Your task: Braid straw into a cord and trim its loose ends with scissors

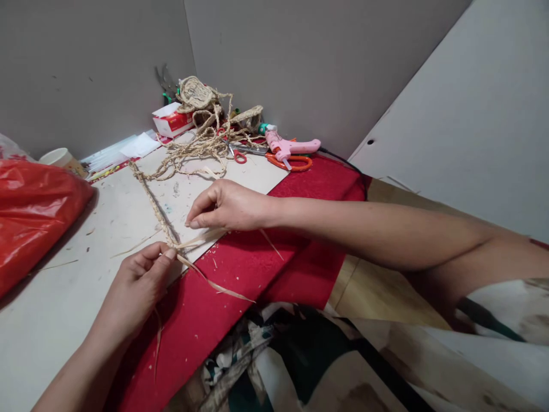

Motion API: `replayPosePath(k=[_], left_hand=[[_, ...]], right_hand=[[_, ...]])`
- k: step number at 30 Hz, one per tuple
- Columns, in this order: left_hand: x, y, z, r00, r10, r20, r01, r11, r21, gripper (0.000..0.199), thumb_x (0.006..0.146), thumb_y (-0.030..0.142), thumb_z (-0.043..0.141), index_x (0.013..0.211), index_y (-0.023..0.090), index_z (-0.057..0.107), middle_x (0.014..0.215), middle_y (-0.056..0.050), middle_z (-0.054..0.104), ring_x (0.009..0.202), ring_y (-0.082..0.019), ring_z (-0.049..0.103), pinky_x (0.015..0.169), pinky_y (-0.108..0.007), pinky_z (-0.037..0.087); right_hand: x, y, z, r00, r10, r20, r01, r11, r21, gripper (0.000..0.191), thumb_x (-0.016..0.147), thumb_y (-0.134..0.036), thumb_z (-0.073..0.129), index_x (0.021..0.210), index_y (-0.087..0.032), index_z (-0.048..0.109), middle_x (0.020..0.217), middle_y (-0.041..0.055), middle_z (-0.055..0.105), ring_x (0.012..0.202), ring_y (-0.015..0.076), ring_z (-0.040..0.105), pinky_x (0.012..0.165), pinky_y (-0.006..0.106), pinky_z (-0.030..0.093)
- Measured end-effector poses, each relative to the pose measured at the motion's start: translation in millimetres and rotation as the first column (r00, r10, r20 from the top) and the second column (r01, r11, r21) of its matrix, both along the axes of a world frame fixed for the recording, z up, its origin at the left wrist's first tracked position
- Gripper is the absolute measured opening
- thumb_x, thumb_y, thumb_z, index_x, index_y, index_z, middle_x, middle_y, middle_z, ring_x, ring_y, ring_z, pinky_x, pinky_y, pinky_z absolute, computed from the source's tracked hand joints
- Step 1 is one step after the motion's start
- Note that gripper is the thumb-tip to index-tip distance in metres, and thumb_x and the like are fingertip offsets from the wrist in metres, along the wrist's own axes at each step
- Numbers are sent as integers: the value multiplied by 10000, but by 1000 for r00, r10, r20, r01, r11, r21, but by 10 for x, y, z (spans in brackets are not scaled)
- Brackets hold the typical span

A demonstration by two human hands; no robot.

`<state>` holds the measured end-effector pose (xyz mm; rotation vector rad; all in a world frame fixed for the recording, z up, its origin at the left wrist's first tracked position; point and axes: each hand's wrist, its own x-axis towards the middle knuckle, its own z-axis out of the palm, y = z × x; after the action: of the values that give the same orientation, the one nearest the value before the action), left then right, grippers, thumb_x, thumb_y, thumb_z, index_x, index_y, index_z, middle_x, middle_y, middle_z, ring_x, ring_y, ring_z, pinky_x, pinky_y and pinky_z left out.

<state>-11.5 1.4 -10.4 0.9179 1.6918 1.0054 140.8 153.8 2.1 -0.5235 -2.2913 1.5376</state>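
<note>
Left hand point(142, 276) pinches a braid point(156, 212) near an edge of the pale board point(115, 209), red cloth point(242, 266) beneath; right hand point(235, 204) half-curled, hold unclear; grey wall point(300, 68) behind

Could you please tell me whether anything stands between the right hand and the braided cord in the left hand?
Nothing visible does: only a gap over the pale board separates the right hand from the braided cord, whose near end the left hand grips.

Left hand point(143, 273): pinching | right hand point(231, 205): curled | right arm point(369, 229): outstretched
</note>
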Motion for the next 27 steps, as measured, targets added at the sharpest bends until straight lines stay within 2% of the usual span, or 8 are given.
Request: replayPosePath(k=[3, 6, 8, 13, 19, 21, 24, 27], left_hand=[[-2, -2, -6, 1000, 5, 5, -5, 1000, 8, 351, 806, 492, 653, 708, 170, 554, 544, 67, 322, 484, -65, 215, 438, -184, 174], [-13, -3, -13, 999, 11, 33, -11, 1000, 12, 333, 810, 475, 655, 711, 176, 547, 544, 70, 298, 482, -66, 204, 434, -183, 166], [-20, -2, -13, 999, -4, 46, 3, 1000, 15, 336, 822, 467, 645, 691, 179, 531, 544, 70, 285, 479, -66, 195, 430, -182, 158], [-33, -3, 1, 998, -29, 62, 28, 999, 21, 330, 829, 468, 634, 691, 183, 544, 532, 69, 287, 474, -69, 186, 423, -178, 156], [-40, 6, -9, 998, -41, 43, 41, 999, 11, 325, 820, 487, 636, 726, 182, 576, 542, 66, 320, 467, -65, 224, 421, -167, 187], [-41, 14, -11, 998, -59, -8, 59, 998, 10, 351, 808, 504, 640, 697, 178, 571, 526, 61, 346, 450, -66, 238, 402, -172, 188], [-40, 17, 5, 992, -78, -104, 80, 997, 15, 362, 786, 528, 648, 689, 185, 582, 504, 46, 406, 432, -81, 289, 381, -185, 218], [-17, 6, 42, 979, -54, -194, 56, 998, 5, 357, 777, 536, 645, 688, 194, 595, 488, 34, 437, 427, -98, 323, 372, -196, 240]], right_hand=[[-13, -139, -7, 992, 112, -62, -120, 979, -165, 155, 747, -151, 687, 881, -88, 641, 655, -44, 581, 598, 58, 502, 605, 190, 393], [-119, -203, -85, 995, 102, -18, -103, 970, -221, 213, 742, -144, 685, 921, -106, 576, 606, -77, 529, 544, 58, 470, 558, 187, 373], [-187, -178, -133, 995, 87, 43, -77, 976, -205, 202, 734, -138, 688, 899, -98, 579, 603, -77, 520, 541, 57, 453, 551, 187, 362], [-230, -58, -149, 976, 198, 88, -190, 978, -89, 100, 749, -179, 671, 763, -91, 625, 629, -54, 537, 595, 59, 445, 589, 189, 352], [-255, -30, -93, 929, 343, 142, -350, 936, 32, 113, 805, -126, 555, 699, -134, 517, 606, -68, 475, 594, 64, 421, 574, 197, 324], [-269, -54, -51, 921, 329, 208, -360, 924, 128, 132, 802, -122, 539, 684, -149, 486, 605, -62, 470, 587, 70, 417, 558, 208, 304], [-277, -126, 30, 926, 238, 292, -327, 893, 308, 183, 779, -128, 555, 650, -170, 432, 586, -60, 427, 583, 79, 376, 544, 225, 269], [-274, -193, 70, 939, 157, 305, -282, 861, 423, 206, 774, -150, 567, 640, -178, 414, 597, -53, 415, 596, 88, 353, 552, 238, 261]])
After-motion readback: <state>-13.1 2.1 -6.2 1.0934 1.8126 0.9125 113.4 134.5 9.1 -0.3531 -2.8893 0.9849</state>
